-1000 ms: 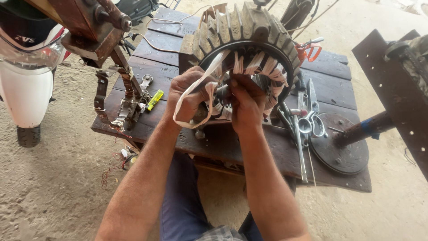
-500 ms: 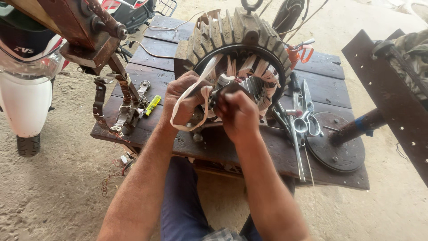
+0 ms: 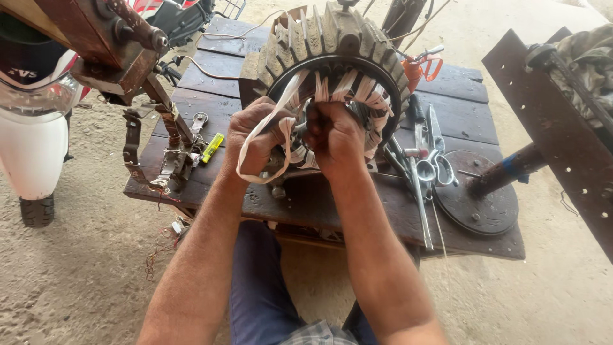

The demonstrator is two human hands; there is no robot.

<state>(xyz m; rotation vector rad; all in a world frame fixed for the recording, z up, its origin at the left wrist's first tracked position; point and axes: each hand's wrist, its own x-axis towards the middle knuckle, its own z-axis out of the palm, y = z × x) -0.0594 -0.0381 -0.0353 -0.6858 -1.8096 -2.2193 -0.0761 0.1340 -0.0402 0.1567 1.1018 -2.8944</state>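
- The left hand (image 3: 255,137) is closed around a white tape (image 3: 265,150), which loops down below the fist and runs up to the top of the stator's bore.
- The right hand (image 3: 335,137) is a tight fist at the mouth of the bore, pinching something among the windings; what it grips is hidden by the fingers.
- The stator (image 3: 332,61), a finned grey casing, lies on its side at the middle of the surface (image 3: 306,201), bore facing the person.
- White insulating strips (image 3: 367,96) already stick out around the upper and right side of the bore, so that part looks dressed; the lower left, behind the hands, cannot be judged, and the loose tape suggests the tying is unfinished.
- The surface is a low platform of dark planks; scissors and long tools (image 3: 424,169) lie right of the stator, a yellow tester (image 3: 212,147) left of it.
- A rusty winding rig (image 3: 121,45) stands at the left corner, a round plate (image 3: 479,204) on the right.
- Around lies a sandy floor (image 3: 83,255); a white scooter (image 3: 29,128) stands far left.
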